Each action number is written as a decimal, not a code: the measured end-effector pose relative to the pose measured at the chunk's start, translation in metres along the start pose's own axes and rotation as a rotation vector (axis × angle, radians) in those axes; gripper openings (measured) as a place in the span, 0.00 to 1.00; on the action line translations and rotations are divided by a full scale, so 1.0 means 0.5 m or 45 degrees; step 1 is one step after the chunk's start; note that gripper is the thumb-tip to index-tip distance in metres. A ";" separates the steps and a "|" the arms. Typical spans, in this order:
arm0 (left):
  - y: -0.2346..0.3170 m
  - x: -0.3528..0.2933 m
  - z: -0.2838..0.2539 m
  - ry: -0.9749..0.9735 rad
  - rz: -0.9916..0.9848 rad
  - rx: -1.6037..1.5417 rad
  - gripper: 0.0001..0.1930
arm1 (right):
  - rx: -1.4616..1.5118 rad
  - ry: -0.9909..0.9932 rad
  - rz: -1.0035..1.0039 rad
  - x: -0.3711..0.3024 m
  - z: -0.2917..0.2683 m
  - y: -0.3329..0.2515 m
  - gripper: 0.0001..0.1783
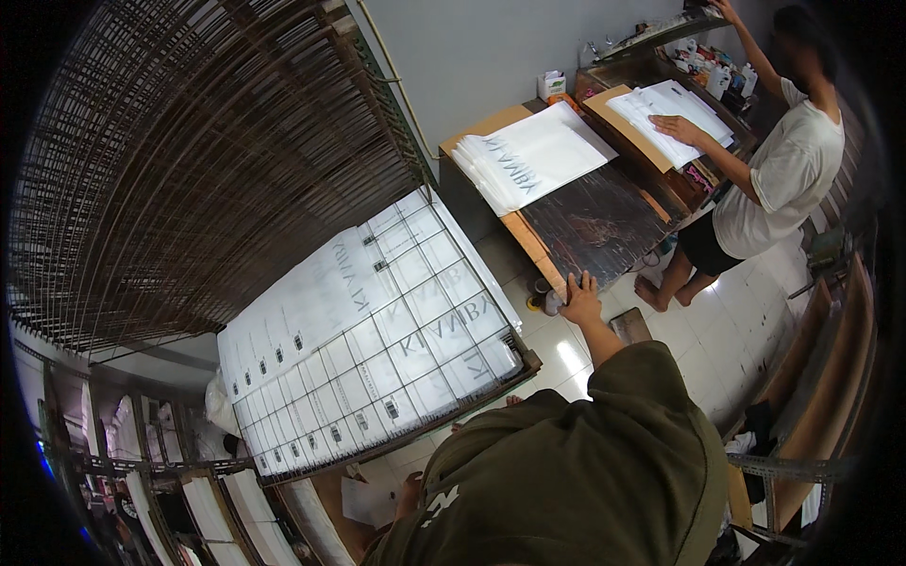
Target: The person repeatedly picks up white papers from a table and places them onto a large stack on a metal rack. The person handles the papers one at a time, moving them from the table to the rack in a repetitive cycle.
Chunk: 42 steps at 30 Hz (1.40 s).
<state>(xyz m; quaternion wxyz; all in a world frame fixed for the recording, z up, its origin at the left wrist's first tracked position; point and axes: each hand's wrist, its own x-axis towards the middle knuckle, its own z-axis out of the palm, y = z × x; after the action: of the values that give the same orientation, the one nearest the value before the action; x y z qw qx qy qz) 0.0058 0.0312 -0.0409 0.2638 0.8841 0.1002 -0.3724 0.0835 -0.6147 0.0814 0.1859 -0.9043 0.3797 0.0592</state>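
Note:
My right hand (582, 300) rests on the near corner of a dark-topped worktable (595, 222), its fingers spread over the wooden edge. Nothing shows in its grasp. Low beside my body, what looks like my left hand (411, 495) is partly hidden by my dark green shirt, and its fingers cannot be made out. On the worktable's far part lies a stack of white printed sheets (543, 156) over brown cardboard. To the left, a wire drying rack (377, 377) carries white sheets with dark printing, laid out under its wire grid.
Many raised wire shelves (217, 141) tilt up at upper left. At right, a co-worker (779, 179) has one hand on white sheets (675, 118) and the other up at a raised frame (651, 36). Boards (821, 406) lean at lower right. Tiled floor (717, 325) lies between.

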 end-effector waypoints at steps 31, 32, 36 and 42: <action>0.084 -0.173 -0.075 0.197 -0.099 0.004 0.30 | 2.399 1.088 0.454 0.140 -0.037 -0.198 0.30; 0.082 -0.178 -0.071 0.192 -0.090 0.015 0.30 | 2.090 1.170 0.471 0.156 -0.057 -0.195 0.29; 0.053 -0.156 -0.028 0.137 -0.210 -0.101 0.31 | 1.423 1.194 -0.151 0.215 -0.196 -0.218 0.32; 0.047 -0.151 0.018 0.157 -0.226 -0.268 0.31 | 0.952 0.640 -0.904 0.025 -0.483 -0.456 0.31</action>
<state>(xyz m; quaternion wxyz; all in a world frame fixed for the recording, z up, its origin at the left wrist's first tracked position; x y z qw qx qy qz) -0.0438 0.0079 0.0165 0.3144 0.8604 0.2325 -0.3267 0.2459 -0.5685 0.3676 0.4057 -0.8354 0.0805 -0.3621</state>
